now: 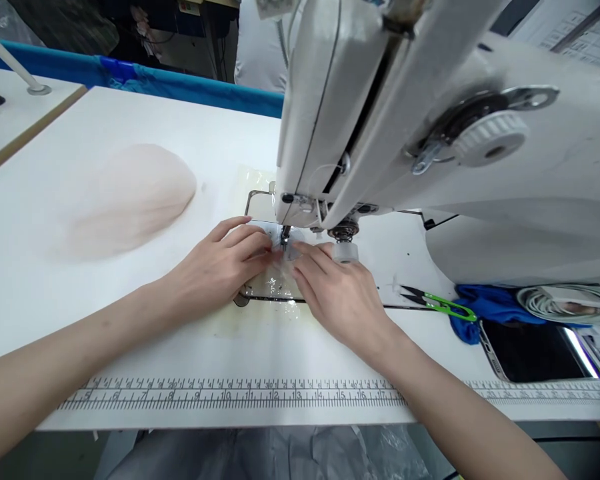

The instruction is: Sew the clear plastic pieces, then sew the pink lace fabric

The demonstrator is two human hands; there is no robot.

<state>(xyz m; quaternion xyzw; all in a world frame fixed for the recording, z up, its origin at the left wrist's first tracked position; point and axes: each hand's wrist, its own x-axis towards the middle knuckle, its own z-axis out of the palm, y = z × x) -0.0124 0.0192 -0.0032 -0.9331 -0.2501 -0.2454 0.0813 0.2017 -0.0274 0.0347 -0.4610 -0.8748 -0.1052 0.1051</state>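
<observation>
My left hand point(225, 260) lies flat on the plate just left of the sewing machine's needle point(285, 237), fingers stretched and pressing a small sheer piece of fabric point(283, 267). My right hand point(335, 287) rests on the right side of the same piece, fingers extended toward the presser foot. The fabric is nearly transparent and partly hidden under both hands. The white sewing machine point(430, 133) rises over them.
A pile of pale pink sheer fabric point(127, 197) lies at the left of the white table point(130, 320). Green-handled thread snips point(437, 303), a blue cloth point(485, 307), a phone point(530, 350) and a coiled cable point(565, 300) sit at the right. A printed ruler point(230, 393) runs along the front edge.
</observation>
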